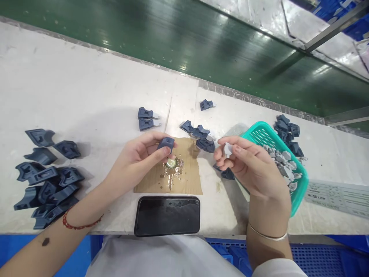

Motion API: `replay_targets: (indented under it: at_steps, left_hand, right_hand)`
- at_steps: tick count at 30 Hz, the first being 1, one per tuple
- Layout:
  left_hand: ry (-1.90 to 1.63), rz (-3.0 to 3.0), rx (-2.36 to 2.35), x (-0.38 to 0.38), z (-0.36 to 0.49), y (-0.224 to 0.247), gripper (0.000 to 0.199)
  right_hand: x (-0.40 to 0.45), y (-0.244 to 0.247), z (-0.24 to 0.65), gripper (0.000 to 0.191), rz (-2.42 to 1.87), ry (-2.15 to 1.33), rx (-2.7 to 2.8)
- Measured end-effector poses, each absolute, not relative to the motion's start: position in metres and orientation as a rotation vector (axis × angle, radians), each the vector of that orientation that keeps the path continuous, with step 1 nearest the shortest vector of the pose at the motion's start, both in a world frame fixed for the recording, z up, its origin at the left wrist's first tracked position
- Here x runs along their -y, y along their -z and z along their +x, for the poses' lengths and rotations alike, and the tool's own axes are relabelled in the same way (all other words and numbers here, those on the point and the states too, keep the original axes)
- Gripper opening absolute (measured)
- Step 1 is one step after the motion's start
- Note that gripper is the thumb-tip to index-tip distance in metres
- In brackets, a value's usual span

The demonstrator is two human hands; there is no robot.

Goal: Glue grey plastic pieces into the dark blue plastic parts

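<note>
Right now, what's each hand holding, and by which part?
Left hand: a blue block, by its lower edge. Right hand: a grey piece, by its right side.

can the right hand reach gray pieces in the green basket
Probably yes: the gray pieces sit in the open green basket beside the right hand, though that hand holds a pale piece.

The left hand (pixel 141 154) holds a dark blue part (pixel 166 144) over brown cardboard (pixel 191 179); the right hand (pixel 256 165) pinches a small grey piece (pixel 228 149) near a green basket (pixel 303 184).
</note>
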State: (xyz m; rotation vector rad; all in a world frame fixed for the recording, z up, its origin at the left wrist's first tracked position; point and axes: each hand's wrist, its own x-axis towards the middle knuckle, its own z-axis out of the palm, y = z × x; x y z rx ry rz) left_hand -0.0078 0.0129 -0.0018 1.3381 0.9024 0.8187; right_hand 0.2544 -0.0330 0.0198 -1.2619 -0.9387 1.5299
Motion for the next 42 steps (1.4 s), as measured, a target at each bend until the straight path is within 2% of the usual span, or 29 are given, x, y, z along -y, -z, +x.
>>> replay_targets:
  at_steps: [4,12,16,20,26,32,37,42]
  left_hand:
    - [-0.862,1.28,-0.895,-0.011,-0.006,0.003,0.014]
    - [-0.905,0.996,-0.953,-0.01,-0.003,0.0,0.02]
    - [-0.901,0.941,-0.874,-0.01,-0.006,0.006,0.024]
    - [-0.891,1.009,-0.895,-0.01,-0.007,0.009,0.024]
    - [-0.959,1.289,-0.972,-0.009,-0.007,0.015,0.02]
    - [-0.947,1.395,-0.944,-0.006,-0.005,0.028,0.022]
    - [-0.943,1.476,-0.877,-0.005,-0.004,0.027,0.02]
    - [-0.966,1.954,-0.865,-0.006,-0.007,0.026,0.021]
  right_hand:
    - [0.033,-0.006,0.234,0.025,-1.227,-1.504,0.969]
    - [0.043,0.017,0.202,0.007,-1.442,-0.974,1.503]
    - [0.041,0.019,0.199,0.003,-1.307,-0.775,1.919]
    - [0.037,0.021,0.197,0.002,-1.206,-0.706,2.108]
    - [0.037,0.02,0.201,0.002,-1.293,-0.845,1.957]
    - [0.038,0.025,0.206,0.014,-1.433,-1.076,1.591]
    - [0.037,0.025,0.203,0.007,-1.36,-1.209,1.334]
    - [0.037,0.021,0.205,0.003,-1.194,-1.246,1.131]
